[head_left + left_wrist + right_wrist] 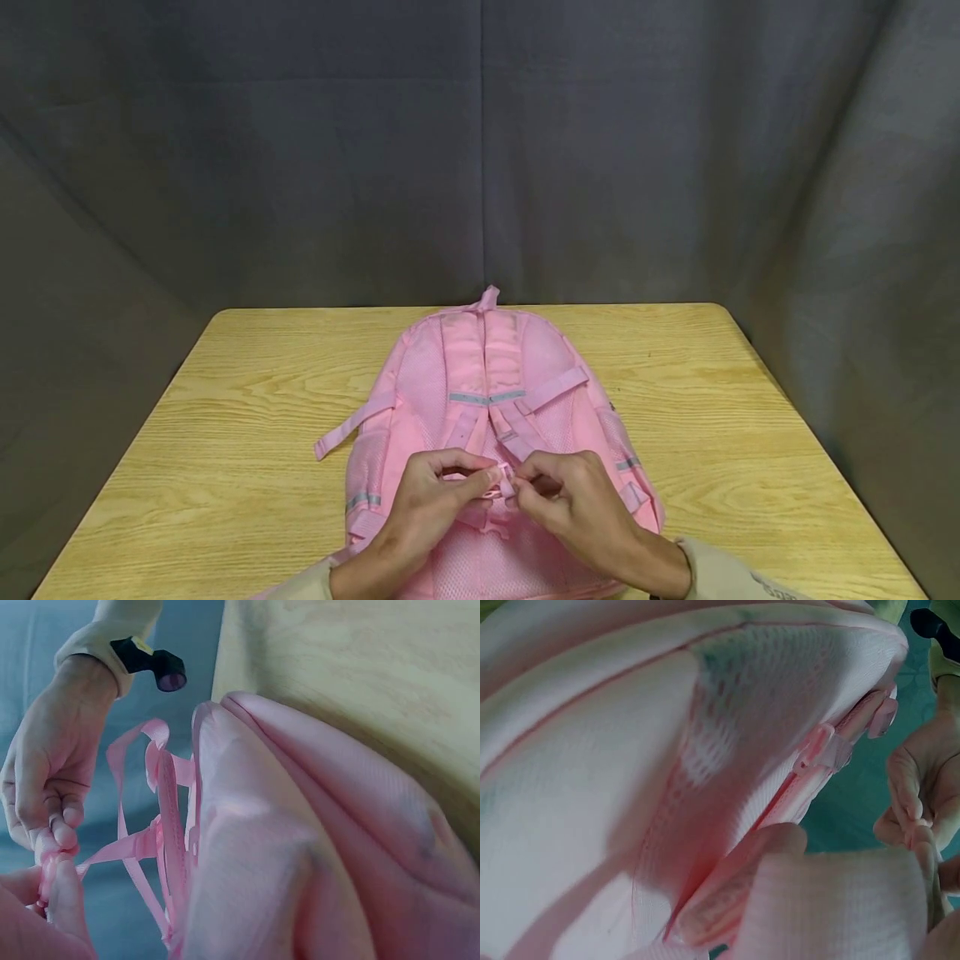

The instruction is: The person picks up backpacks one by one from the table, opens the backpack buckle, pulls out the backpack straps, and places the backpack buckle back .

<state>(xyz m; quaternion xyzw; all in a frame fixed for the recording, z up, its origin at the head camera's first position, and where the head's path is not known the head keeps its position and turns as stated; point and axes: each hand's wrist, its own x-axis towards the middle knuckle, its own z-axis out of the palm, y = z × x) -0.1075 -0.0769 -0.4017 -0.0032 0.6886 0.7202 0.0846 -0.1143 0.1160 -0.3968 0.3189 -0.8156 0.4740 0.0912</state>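
Observation:
A pink backpack (465, 358) lies on the table with its shoulder straps (504, 342) facing up. Over its lower middle, my left hand (431, 504) pinches a small pink plastic buckle (504, 472) between thumb and forefinger. My right hand (585, 510) meets it from the other side and pinches the pink webbing at that buckle. The left wrist view shows both hands' fingertips close together, with a webbing strap (120, 851) running from them to the bag. Fingers partly cover the buckle, so how the webbing passes through it cannot be made out.
The wooden table (225, 433) extends to both sides of the bag. Loose strap ends (352, 427) stick out from the bag's left and right sides. Dark grey cloth (337, 167) hangs behind and beside the table.

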